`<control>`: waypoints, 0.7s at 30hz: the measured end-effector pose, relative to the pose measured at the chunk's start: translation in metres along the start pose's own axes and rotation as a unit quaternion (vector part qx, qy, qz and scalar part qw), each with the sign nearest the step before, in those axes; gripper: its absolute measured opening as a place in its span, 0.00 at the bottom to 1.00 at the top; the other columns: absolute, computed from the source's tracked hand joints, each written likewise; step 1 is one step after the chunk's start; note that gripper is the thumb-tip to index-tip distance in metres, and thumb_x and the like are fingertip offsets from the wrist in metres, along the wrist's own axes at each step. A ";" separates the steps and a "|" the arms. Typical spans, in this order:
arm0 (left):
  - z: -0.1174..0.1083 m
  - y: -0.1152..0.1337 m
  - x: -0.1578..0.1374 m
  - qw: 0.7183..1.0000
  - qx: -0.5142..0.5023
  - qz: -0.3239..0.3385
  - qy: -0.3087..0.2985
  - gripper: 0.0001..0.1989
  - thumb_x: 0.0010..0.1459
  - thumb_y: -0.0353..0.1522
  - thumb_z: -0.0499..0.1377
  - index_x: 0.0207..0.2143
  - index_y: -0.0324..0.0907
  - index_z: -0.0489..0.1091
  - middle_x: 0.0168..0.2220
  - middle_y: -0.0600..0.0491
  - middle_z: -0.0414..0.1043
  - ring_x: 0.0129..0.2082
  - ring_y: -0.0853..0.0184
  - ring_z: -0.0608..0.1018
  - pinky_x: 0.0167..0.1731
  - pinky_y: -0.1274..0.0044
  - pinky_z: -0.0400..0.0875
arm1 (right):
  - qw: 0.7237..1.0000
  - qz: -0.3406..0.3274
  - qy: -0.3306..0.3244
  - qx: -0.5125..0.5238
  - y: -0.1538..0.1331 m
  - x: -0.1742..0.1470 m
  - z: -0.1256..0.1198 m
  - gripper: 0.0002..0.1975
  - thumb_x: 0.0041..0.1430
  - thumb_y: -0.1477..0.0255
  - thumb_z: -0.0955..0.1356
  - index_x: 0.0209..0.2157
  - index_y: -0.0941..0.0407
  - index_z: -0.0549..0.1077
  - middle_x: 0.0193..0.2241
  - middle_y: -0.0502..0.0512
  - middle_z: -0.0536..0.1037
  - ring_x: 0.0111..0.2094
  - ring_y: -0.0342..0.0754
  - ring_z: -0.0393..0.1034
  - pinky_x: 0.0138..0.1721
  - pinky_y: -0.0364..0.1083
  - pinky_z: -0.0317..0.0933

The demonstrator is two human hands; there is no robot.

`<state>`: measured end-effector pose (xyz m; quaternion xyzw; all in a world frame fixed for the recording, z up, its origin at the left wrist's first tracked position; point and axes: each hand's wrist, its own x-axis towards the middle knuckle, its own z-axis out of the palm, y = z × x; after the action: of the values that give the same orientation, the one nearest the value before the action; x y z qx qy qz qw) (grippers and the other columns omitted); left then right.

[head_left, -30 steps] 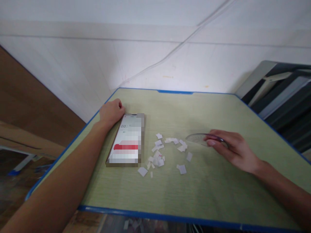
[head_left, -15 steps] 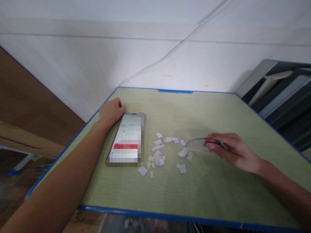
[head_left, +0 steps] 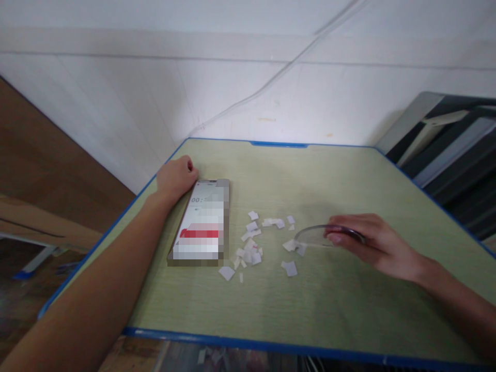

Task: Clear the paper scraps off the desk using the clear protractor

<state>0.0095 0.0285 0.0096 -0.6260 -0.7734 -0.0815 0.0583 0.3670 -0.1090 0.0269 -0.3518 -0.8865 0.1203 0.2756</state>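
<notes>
My right hand [head_left: 372, 243] holds a clear half-round plastic protractor [head_left: 314, 236] by its right end, low over the green table [head_left: 310, 175]. Its left edge touches some of the several small white paper scraps [head_left: 253, 243] scattered in the middle of the table. My left hand [head_left: 176, 177] rests as a loose fist on the table at the far left, against the top corner of a phone [head_left: 203, 223] that lies flat with its screen lit.
The table has a blue rim [head_left: 232, 341] and stands against a white wall [head_left: 248, 77]. Dark metal furniture [head_left: 453, 150] is at the right. More paper bits lie on the floor below the front edge.
My right hand has drawn the protractor down and toward me across the scraps, pushing a few of them along. The left hand and phone have stayed put.
</notes>
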 end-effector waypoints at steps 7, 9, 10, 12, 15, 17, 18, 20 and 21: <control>-0.001 0.001 -0.001 1.000 -0.007 0.000 -0.003 0.16 0.56 0.34 0.49 0.43 0.42 0.71 0.42 0.43 0.77 0.42 0.54 0.76 0.36 0.70 0.69 | 0.999 0.018 0.046 -0.022 0.001 -0.001 0.001 0.12 0.69 0.68 0.61 0.32 0.54 0.70 0.23 0.50 0.76 0.21 0.43 0.71 0.21 0.41 0.61; -0.001 0.002 -0.001 1.000 -0.008 -0.001 -0.005 0.16 0.56 0.34 0.49 0.43 0.42 0.72 0.43 0.42 0.76 0.42 0.54 0.76 0.37 0.69 0.69 | 1.000 0.009 0.023 -0.007 0.000 0.000 0.002 0.13 0.69 0.68 0.60 0.31 0.54 0.70 0.21 0.49 0.75 0.20 0.43 0.70 0.20 0.41 0.61; -0.001 0.002 -0.001 1.000 -0.008 -0.002 -0.004 0.16 0.56 0.34 0.49 0.43 0.42 0.72 0.43 0.42 0.76 0.42 0.53 0.76 0.37 0.69 0.68 | 1.000 0.002 0.011 -0.007 0.000 0.000 0.003 0.13 0.69 0.68 0.60 0.31 0.54 0.70 0.21 0.49 0.74 0.19 0.43 0.70 0.20 0.41 0.61; -0.001 0.001 -0.001 1.000 -0.008 -0.002 -0.004 0.16 0.56 0.34 0.49 0.43 0.42 0.72 0.43 0.42 0.76 0.42 0.53 0.76 0.37 0.69 0.68 | 1.000 -0.003 0.008 -0.019 -0.001 0.000 0.004 0.13 0.70 0.67 0.59 0.32 0.54 0.70 0.22 0.51 0.75 0.21 0.44 0.71 0.21 0.42 0.61; 0.000 0.000 0.001 1.000 -0.009 -0.003 -0.001 0.16 0.56 0.34 0.50 0.43 0.43 0.72 0.42 0.43 0.77 0.42 0.54 0.76 0.37 0.69 0.69 | 0.999 0.010 0.032 -0.024 -0.001 0.000 0.006 0.12 0.69 0.68 0.60 0.33 0.54 0.70 0.23 0.51 0.76 0.22 0.44 0.71 0.23 0.42 0.62; 0.001 0.000 0.001 1.000 -0.008 -0.003 -0.001 0.16 0.56 0.35 0.50 0.43 0.43 0.72 0.42 0.43 0.77 0.42 0.54 0.76 0.37 0.69 0.68 | 1.000 0.010 0.018 -0.002 -0.002 0.001 0.006 0.12 0.69 0.68 0.60 0.31 0.54 0.69 0.21 0.49 0.74 0.20 0.43 0.70 0.21 0.41 0.61; 0.001 -0.001 0.002 1.000 -0.007 -0.004 -0.002 0.16 0.56 0.35 0.50 0.43 0.43 0.72 0.42 0.43 0.77 0.43 0.54 0.76 0.37 0.69 0.68 | 1.000 0.007 0.007 0.006 -0.002 0.001 0.006 0.13 0.69 0.68 0.60 0.30 0.54 0.69 0.21 0.49 0.73 0.19 0.42 0.68 0.20 0.41 0.60; 0.001 0.000 0.002 1.000 -0.006 -0.004 -0.003 0.16 0.56 0.35 0.50 0.43 0.43 0.71 0.42 0.43 0.77 0.43 0.53 0.76 0.37 0.69 0.68 | 1.000 0.007 -0.003 0.006 -0.002 0.001 0.007 0.14 0.69 0.68 0.60 0.29 0.54 0.69 0.20 0.49 0.73 0.19 0.42 0.68 0.20 0.41 0.60; 0.001 0.000 0.002 1.000 -0.006 -0.004 -0.003 0.16 0.56 0.35 0.49 0.43 0.43 0.71 0.42 0.43 0.77 0.43 0.53 0.76 0.37 0.69 0.68 | 1.000 0.010 0.004 0.000 -0.002 0.001 0.007 0.13 0.69 0.68 0.60 0.30 0.54 0.69 0.21 0.49 0.74 0.20 0.43 0.69 0.21 0.41 0.60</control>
<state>0.0089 0.0302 0.0090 -0.6237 -0.7753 -0.0848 0.0519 0.3611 -0.1100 0.0225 -0.3614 -0.8817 0.1214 0.2779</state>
